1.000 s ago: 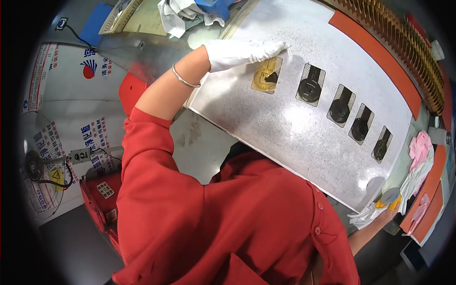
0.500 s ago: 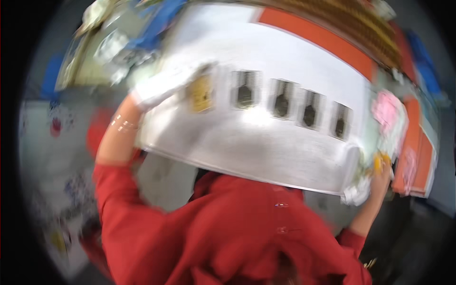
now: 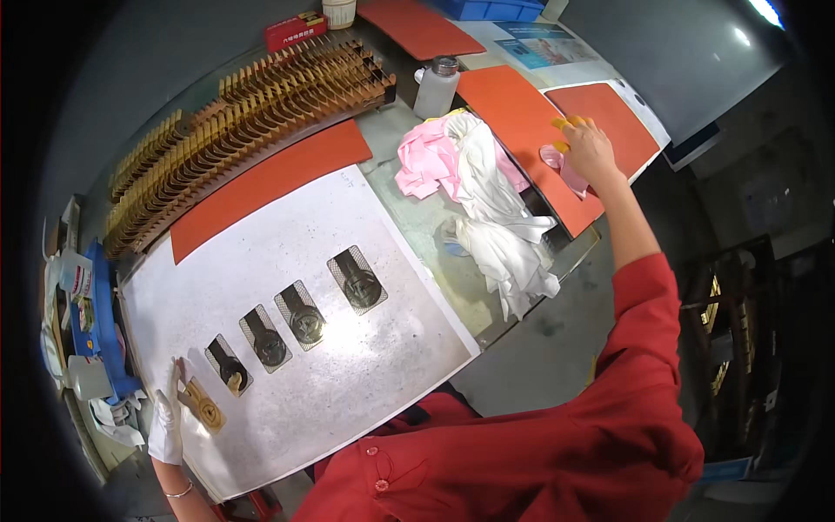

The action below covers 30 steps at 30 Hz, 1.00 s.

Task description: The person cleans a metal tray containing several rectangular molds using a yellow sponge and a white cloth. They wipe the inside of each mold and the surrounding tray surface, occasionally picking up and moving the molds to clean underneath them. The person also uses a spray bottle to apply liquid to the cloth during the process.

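Hands work far apart over a large grey plate (image 3: pixel 287 322) lying flat on the bench. At the plate's left end, the left hand (image 3: pixel 165 422), in a white glove, lies spread with its fingers flat on the metal, just beside a yellow part (image 3: pixel 205 404) that sits in the endmost of five slots. The four slots to the right of it hold dark round parts (image 3: pixel 304 324) on mesh; only that end slot shows yellow, so by the look of it one slot in five differs and four remain as they are. Well to the right of the plate, the right hand (image 3: pixel 590 150), with yellow fingertip covers, rests open on an orange mat (image 3: pixel 522 113), touching a small pink cloth (image 3: pixel 557 165); whether it grips the cloth cannot be told. Between plate and mat lies a heap of pink and white rags (image 3: pixel 487 191), with a white bottle (image 3: pixel 437 87) behind them. Beyond the plate's far edge runs an orange strip (image 3: pixel 270 183), then a long wooden rack (image 3: pixel 252 113).
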Tool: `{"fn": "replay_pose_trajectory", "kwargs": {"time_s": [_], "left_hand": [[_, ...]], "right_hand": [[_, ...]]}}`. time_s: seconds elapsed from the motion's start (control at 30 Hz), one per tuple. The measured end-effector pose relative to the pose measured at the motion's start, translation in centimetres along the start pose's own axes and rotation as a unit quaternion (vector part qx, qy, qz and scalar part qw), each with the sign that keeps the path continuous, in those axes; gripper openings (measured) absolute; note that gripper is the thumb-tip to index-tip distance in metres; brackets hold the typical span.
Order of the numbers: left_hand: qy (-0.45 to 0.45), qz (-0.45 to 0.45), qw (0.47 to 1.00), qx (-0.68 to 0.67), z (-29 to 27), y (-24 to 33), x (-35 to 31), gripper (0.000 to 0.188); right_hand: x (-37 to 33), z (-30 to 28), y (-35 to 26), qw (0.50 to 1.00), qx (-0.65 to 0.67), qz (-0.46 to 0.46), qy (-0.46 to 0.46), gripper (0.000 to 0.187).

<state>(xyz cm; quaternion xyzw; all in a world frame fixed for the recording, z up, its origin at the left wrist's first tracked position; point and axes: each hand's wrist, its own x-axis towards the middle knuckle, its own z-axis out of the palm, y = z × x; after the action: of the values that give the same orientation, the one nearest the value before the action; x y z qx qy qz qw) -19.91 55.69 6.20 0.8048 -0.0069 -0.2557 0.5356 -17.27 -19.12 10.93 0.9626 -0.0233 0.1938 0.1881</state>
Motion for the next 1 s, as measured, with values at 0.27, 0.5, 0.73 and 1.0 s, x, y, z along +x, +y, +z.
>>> {"fn": "replay_pose_trajectory", "kwargs": {"time_s": [0.27,0.5,0.73,1.0], "left_hand": [[0.041,0.016,0.999,0.026,1.3,1.7,-1.3,0.083],[0.126,0.183,0.97,0.097,7.8,11.1,1.2,0.065],[-0.08,0.283,0.956,0.021,26.2,22.9,5.9,0.06],[0.044,0.457,0.888,0.007,32.4,21.2,8.7,0.036]], "right_hand": [[0.1,3.8,0.5,0.98,0.062,-0.009,-0.19,0.027],[-1.1,3.0,3.2,0.896,0.409,0.139,-0.107,0.017],[-3.0,-12.9,-11.9,0.667,0.719,0.124,-0.147,0.016],[-3.8,-9.1,-18.0,0.866,0.482,-0.094,0.098,0.029]]}}
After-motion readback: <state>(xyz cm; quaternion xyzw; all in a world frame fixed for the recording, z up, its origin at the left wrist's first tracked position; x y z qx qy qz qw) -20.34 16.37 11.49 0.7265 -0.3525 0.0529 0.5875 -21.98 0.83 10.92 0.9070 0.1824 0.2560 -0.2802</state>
